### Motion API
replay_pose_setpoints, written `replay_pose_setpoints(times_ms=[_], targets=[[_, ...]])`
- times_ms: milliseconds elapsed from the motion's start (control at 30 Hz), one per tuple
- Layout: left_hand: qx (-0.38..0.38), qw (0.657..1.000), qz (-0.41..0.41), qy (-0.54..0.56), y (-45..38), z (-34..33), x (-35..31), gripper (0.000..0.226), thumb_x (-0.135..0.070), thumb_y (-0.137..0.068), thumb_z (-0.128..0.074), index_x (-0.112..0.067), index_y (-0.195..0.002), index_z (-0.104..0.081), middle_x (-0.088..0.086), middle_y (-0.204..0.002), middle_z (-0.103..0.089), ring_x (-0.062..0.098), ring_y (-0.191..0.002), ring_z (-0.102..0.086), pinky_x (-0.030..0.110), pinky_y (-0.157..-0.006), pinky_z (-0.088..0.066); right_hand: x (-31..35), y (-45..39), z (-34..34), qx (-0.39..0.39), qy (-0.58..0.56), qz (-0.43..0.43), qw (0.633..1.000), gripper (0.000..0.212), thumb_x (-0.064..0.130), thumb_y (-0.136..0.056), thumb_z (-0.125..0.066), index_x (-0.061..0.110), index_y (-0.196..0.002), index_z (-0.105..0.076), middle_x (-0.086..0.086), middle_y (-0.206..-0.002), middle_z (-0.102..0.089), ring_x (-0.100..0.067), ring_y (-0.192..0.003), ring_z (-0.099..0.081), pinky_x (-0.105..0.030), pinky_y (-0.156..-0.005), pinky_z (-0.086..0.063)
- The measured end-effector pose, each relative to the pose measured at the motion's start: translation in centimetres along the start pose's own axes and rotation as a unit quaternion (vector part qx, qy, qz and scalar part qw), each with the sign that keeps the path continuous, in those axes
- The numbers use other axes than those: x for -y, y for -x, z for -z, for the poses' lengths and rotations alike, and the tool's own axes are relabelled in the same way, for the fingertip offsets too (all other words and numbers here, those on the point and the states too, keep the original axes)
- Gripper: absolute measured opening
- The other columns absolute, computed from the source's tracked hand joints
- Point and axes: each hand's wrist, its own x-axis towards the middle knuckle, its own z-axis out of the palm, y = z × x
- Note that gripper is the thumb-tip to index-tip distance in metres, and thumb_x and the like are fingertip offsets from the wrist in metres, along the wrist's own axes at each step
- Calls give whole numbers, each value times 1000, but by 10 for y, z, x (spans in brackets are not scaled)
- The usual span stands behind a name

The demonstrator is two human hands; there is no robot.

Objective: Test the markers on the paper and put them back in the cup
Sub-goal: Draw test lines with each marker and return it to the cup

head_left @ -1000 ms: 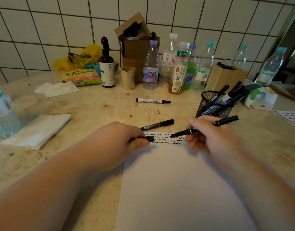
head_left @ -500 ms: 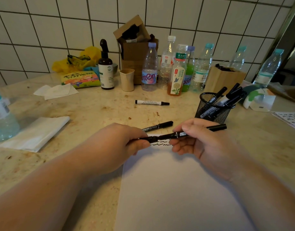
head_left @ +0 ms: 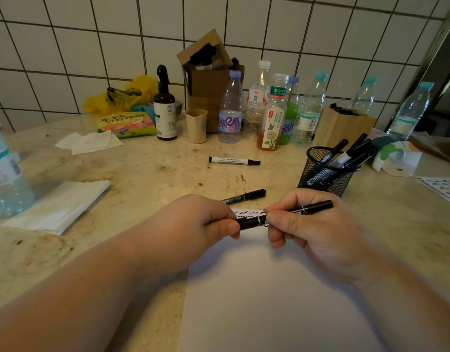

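A thin black marker is held over the far end of the white paper. My right hand pinches its barrel, and my left hand grips the cap, now pushed onto its tip. Wavy black test lines show on the paper just behind the hands. A black mesh cup with several markers stands to the right, beyond my right hand. Another thin black marker lies just past the paper, and a white-barrelled marker lies further back.
Several plastic bottles, a brown spray bottle, a beige cup and cardboard boxes line the tiled wall. Folded tissue and a water bottle sit at the left. Another written sheet lies at the right edge.
The right hand lifted the marker's tip off the paper and brought it left to the cap in the left hand. The cap now sits on the marker.
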Motion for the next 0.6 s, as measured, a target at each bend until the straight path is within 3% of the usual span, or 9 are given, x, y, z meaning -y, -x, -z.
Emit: replay_pose_setpoints(times_ms=[133, 267, 367, 467, 533, 600], targets=[[18, 1000, 9, 15, -1, 4, 2, 17, -42, -94, -55, -40, -87, -71, -10, -67, -61, 2, -57, -49, 15, -52, -38, 1, 1, -3, -7, 26, 14, 1000, 6, 14, -72, -73, 9, -72, -75, -14, -60, -68, -21, -53, -64, -17, -48, -47], [-5, 999, 18, -40, -4, 7, 3, 13, -50, -89, -59, -42, -95, -67, -12, -73, -66, 3, -61, -56, 18, -57, -43, -3, -1, -3, -32, 66, 42, 996, 19, 32, -78, -74, 13, -77, -73, -9, -60, -67, -22, -55, -61, -30, -54, -48], [-37, 992, 35, -113, -3, 9, 9, 21, -57, -83, -64, -40, -96, -66, -9, -76, -64, 5, -68, -58, 21, -62, -47, 3, -2, 2, -116, 71, 85, 987, 16, 34, -85, -66, 20, -80, -71, -6, -61, -65, -20, -56, -59, -32, -54, -48], [-11, 988, 43, -146, 0, 6, 12, 27, -61, -75, -70, -41, -94, -67, -15, -77, -64, -1, -68, -58, 15, -57, -42, 14, -6, 11, -249, 136, 136, 949, 10, 21, -97, -60, 25, -91, -67, -2, -70, -68, -15, -64, -64, -27, -57, -52], [-1, 988, 41, -149, 0, 4, 12, 27, -59, -75, -71, -40, -93, -66, -17, -75, -62, -3, -65, -57, 13, -54, -36, 16, -11, 23, -321, 189, 151, 916, 16, 20, -100, -58, 34, -96, -63, 2, -75, -67, -11, -69, -65, -32, -62, -52], [-2, 988, 39, -147, -1, 4, 12, 26, -58, -75, -71, -39, -92, -66, -16, -74, -62, -3, -64, -56, 13, -53, -34, 17, -15, 33, -368, 218, 132, 894, 10, 32, -95, -56, 40, -96, -63, 4, -77, -67, -14, -72, -66, -42, -67, -54]])
